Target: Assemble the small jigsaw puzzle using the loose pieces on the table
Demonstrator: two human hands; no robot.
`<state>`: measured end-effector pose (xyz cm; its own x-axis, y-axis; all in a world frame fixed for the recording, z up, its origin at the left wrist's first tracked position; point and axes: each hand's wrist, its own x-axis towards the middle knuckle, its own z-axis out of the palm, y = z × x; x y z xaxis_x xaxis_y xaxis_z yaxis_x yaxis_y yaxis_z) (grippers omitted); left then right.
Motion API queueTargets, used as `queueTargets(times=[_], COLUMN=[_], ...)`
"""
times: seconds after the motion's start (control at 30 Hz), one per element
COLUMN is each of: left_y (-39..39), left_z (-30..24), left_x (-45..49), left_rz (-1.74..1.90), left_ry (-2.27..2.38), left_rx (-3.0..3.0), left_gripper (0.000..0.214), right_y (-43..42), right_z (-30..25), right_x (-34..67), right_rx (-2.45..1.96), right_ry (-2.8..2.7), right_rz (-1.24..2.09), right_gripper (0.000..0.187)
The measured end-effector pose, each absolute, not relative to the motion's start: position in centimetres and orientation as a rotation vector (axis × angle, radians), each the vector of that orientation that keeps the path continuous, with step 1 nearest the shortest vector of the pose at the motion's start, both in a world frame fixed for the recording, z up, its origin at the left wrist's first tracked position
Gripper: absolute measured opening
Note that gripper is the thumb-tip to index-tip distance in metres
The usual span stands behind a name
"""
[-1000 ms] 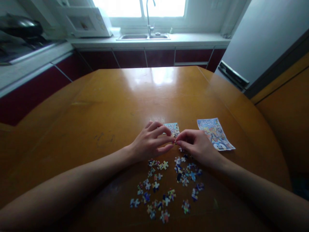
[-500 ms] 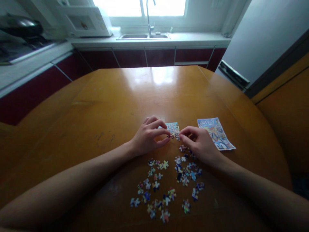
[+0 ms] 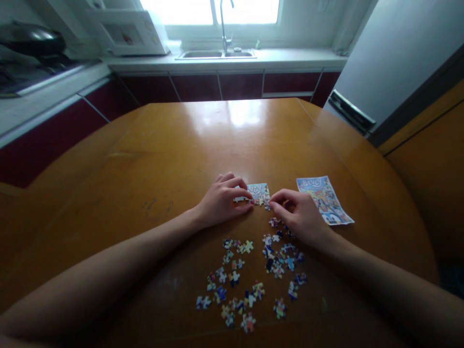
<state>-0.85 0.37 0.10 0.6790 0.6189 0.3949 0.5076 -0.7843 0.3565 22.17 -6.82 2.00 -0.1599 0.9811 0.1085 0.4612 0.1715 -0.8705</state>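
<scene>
A partly assembled jigsaw puzzle (image 3: 259, 191) lies flat on the table between my hands, its top light blue with lettering. My left hand (image 3: 225, 199) rests at its left side, fingers arched over that edge, covering part of it. Thumb and index finger are apart there, and I see no loose piece between them. At the lower right corner, my right hand (image 3: 299, 212) has thumb and index finger pinched together on the puzzle's edge. Just below that hand begins a cluster of loose jigsaw pieces (image 3: 278, 258); more loose pieces (image 3: 234, 278) are scattered nearer to me.
A printed picture sheet (image 3: 323, 200) lies right of my right hand. All of this is on a large wooden table (image 3: 174, 150). Beyond it are a counter with a sink (image 3: 202, 54), a microwave (image 3: 130, 34), a wok (image 3: 32, 39) on the left and a fridge (image 3: 395, 63) on the right.
My left thumb and index finger have drawn slightly left and spread from their near-pinch, showing more of the puzzle's lower edge. My right hand stays in place.
</scene>
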Motion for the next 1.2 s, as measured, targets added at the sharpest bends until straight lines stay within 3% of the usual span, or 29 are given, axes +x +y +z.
queueTargets(times=[0.3,1.2], left_y=[0.4,0.6], left_z=[0.2,-0.5], left_x=[-0.9,-1.0], left_rz=[0.759,0.783], left_ry=[0.794,0.790], left_rx=[2.654,2.658], left_gripper=[0.012,0.008], right_y=[-6.7,-6.8], right_z=[1.5,1.0], right_x=[22.3,22.0], right_rx=[-1.320,-1.331], right_ry=[-1.840,-1.889], right_rz=[0.731,0.749], right_gripper=[0.012,0.015])
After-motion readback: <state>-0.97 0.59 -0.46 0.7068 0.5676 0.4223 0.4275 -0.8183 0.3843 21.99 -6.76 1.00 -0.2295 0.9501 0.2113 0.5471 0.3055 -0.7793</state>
